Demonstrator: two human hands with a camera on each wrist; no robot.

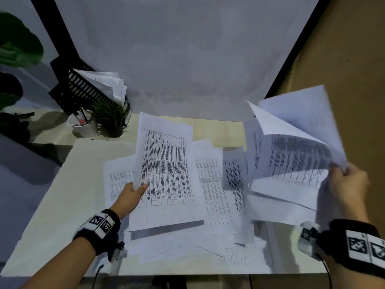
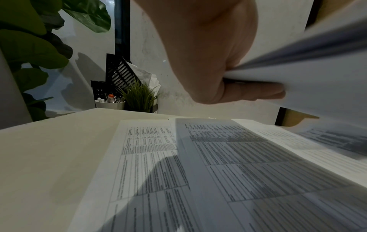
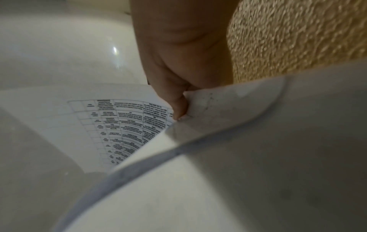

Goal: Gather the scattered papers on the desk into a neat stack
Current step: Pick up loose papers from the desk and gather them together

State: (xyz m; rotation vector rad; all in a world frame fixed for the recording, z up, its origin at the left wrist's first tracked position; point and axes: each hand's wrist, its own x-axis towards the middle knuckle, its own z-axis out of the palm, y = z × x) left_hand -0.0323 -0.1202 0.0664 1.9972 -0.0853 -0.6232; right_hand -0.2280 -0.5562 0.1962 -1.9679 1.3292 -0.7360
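Several printed white papers (image 1: 210, 184) lie scattered and overlapping across the pale desk (image 1: 62, 205). My left hand (image 1: 133, 195) pinches the left edge of a few sheets with a printed table (image 1: 166, 170), lifted above the desk; the left wrist view shows the thumb (image 2: 258, 92) under those lifted sheets (image 2: 317, 75). My right hand (image 1: 345, 180) grips the corner of a fanned bunch of papers (image 1: 295, 147) held up at the right, blurred by motion. In the right wrist view my right hand's fingers (image 3: 178, 100) pinch curled sheets (image 3: 238, 141).
At the desk's back left stand a black file rack (image 1: 77, 88) with papers in it, a white cup (image 1: 83, 126) of pens and a small potted grass plant (image 1: 110, 119). A big leafy plant (image 1: 16, 42) is at far left. The desk's front edge (image 1: 166, 274) is near me.
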